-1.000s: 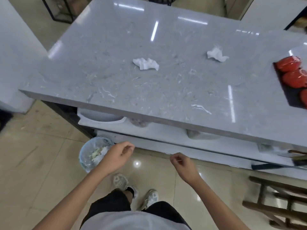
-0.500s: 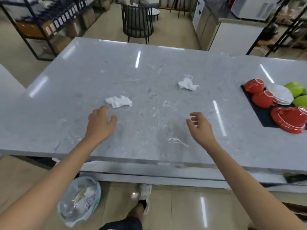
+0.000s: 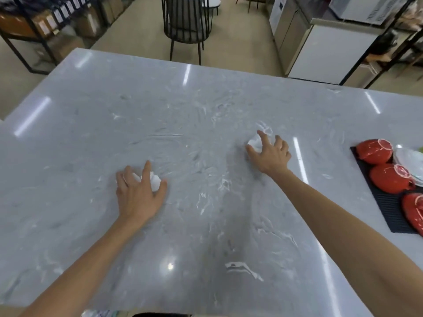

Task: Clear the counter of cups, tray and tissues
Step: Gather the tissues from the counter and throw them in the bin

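Two crumpled white tissues lie on the grey marble counter (image 3: 206, 110). My left hand (image 3: 138, 193) covers the left tissue (image 3: 155, 181), its fingers curled around it. My right hand (image 3: 271, 154) closes over the right tissue (image 3: 254, 143), which shows only between thumb and forefinger. At the right edge a black tray (image 3: 386, 216) carries upturned red cups (image 3: 374, 151), (image 3: 389, 178) and a white dish (image 3: 409, 160). Part of the tray is cut off by the frame.
Beyond the counter's far edge stand a black slatted chair (image 3: 186, 21), a black shelf rack with boxes (image 3: 34, 30) at the left, and a steel and white cabinet (image 3: 320, 42) at the right.
Both hands rose from below the counter, reached forward across it, and now close on the two tissues. The view lifted from the floor and waste bin to the counter top.
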